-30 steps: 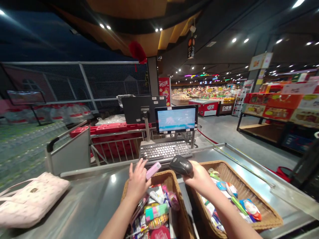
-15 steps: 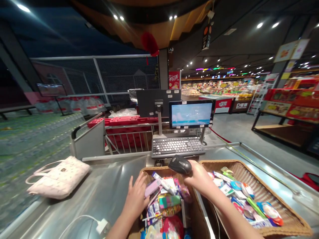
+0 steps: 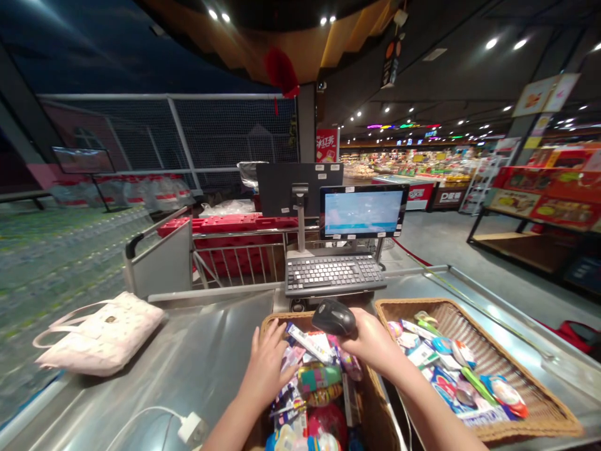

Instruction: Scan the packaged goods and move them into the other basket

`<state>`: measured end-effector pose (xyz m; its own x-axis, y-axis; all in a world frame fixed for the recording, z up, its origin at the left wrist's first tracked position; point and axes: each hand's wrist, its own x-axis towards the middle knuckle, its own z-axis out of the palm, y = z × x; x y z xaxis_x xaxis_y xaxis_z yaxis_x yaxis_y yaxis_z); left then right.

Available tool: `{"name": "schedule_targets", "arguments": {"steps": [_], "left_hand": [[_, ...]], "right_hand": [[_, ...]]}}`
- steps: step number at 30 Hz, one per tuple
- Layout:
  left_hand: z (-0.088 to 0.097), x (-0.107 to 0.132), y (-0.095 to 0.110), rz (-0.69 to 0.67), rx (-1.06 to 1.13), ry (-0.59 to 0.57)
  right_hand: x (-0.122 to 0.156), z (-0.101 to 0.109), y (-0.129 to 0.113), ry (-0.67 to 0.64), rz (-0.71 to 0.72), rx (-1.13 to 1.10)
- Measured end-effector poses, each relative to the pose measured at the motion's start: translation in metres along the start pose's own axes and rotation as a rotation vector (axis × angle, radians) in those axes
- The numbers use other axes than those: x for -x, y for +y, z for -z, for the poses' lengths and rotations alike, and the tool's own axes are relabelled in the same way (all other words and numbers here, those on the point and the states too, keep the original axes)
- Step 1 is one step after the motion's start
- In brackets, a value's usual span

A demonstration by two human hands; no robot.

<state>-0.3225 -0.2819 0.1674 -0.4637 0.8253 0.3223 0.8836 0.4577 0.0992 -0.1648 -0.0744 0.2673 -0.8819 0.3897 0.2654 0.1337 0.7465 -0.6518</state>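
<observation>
My right hand (image 3: 373, 341) grips a black handheld barcode scanner (image 3: 333, 317) above the near rim of a wicker basket (image 3: 375, 407). That basket is packed with small packaged goods (image 3: 319, 376). My left hand (image 3: 267, 369) rests with spread fingers against these packets, and I cannot see anything held in it. To the right, a second wicker basket (image 3: 511, 369) holds more bright packets (image 3: 451, 369), including foil pouches. Neither hand touches that basket. The lower part of the left basket is cut off by the frame's bottom edge.
Both baskets sit on a steel checkout counter (image 3: 211, 338), with a white quilted handbag (image 3: 101, 335) to the left. A keyboard (image 3: 333, 274) and monitor (image 3: 361, 212) stand ahead, before a metal railing (image 3: 235, 257). A white plug and cable (image 3: 192, 429) lie near.
My left hand has dropped from above the basket rim onto the packets, and the pink packet is no longer in view beside it. The scanner stays in my right hand. The view has swung slightly.
</observation>
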Motion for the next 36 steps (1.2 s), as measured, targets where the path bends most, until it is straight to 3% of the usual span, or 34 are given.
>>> {"name": "schedule_targets", "arguments": {"steps": [5, 9, 16, 21, 26, 31, 36], "left_hand": [[-0.001, -0.055, 0.04, -0.163, 0.083, 0.047], [-0.014, -0.104, 0.093, -0.318, 0.151, 0.057], [-0.073, -0.173, 0.2, -0.45, 0.165, -0.104], [-0.115, -0.208, 0.252, -0.481, 0.042, -0.234], [-0.148, -0.234, 0.28, -0.556, -0.029, -0.333], [-0.181, -0.246, 0.291, -0.579, -0.087, -0.434], [-0.196, -0.25, 0.297, -0.594, -0.089, -0.482]], "right_hand": [[0.017, 0.016, 0.022, 0.002, -0.023, -0.03], [0.034, 0.05, 0.047, 0.08, -0.096, -0.033], [0.076, 0.128, 0.112, 0.275, -0.257, 0.037], [0.096, 0.165, 0.162, 0.32, -0.366, 0.028], [0.1, 0.183, 0.192, 0.357, -0.388, 0.004], [0.095, 0.192, 0.21, 0.345, -0.362, -0.032], [0.088, 0.195, 0.224, 0.351, -0.371, -0.045]]}}
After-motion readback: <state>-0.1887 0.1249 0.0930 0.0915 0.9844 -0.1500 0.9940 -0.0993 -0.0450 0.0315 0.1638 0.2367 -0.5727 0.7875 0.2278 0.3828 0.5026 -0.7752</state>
